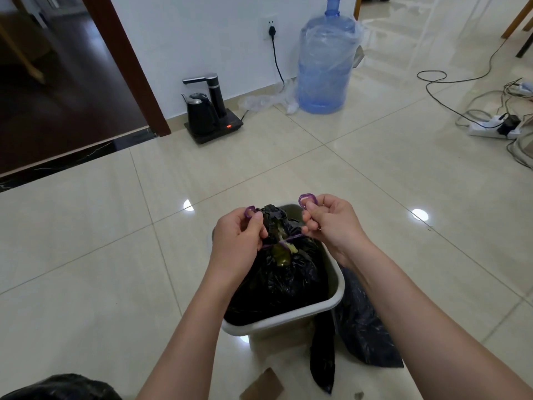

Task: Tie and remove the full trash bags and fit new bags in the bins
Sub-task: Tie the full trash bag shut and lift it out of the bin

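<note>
Head view: a pale rectangular bin stands on the glossy tiled floor, with a full black trash bag seated inside it, its gathered neck rising above the rim. A purple drawstring crosses the neck, pulled taut between both hands. The left hand has its fingers curled around its end of the drawstring, a purple loop showing above the knuckles. The right hand pinches the other end, with a second purple loop protruding over its fingers. The hands are held apart, one on each side of the bag's neck. A loose black bag lies on the floor touching the bin's right side. Against the far wall are a blue water jug partly wrapped in clear plastic and a black kettle station. A white power strip with tangled cables lies at far right.
</note>
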The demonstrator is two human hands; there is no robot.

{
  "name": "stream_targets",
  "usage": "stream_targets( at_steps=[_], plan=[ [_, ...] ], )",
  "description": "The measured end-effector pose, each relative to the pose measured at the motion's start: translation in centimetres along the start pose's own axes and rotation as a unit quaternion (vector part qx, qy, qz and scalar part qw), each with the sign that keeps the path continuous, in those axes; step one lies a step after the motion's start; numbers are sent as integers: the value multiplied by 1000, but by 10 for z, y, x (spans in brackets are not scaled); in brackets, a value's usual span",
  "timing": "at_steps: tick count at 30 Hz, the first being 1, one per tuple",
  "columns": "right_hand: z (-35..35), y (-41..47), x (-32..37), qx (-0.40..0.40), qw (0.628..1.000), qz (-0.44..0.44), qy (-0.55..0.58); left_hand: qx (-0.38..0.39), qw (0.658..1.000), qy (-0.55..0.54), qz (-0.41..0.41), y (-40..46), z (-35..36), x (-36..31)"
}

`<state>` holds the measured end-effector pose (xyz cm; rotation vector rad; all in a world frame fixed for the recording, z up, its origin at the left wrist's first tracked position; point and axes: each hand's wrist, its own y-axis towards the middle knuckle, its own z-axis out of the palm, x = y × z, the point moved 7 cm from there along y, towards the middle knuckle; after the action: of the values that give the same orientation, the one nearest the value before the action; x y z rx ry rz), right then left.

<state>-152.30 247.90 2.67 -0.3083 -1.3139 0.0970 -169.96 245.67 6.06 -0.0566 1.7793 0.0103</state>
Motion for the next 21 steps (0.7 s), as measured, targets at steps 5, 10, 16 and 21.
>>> stream_targets(
  at_steps=[5, 10, 16, 21],
  plan=[
    [6, -7, 21, 87, 996, -34, 5, 7, 999, 52, -6, 1, 2, 6],
    [19, -18, 35, 117, 990, -70, 23, 56, 994, 71, 67, -2, 17, -5],
    [27, -18, 36, 119, 988, -79, 51, 20, 978, 161, 134, -4, 24, -11],
    [10, -9, 30, 87, 993, -63, -47, 34, 988, 118, 92, -1, 21, -2]
  ],
)
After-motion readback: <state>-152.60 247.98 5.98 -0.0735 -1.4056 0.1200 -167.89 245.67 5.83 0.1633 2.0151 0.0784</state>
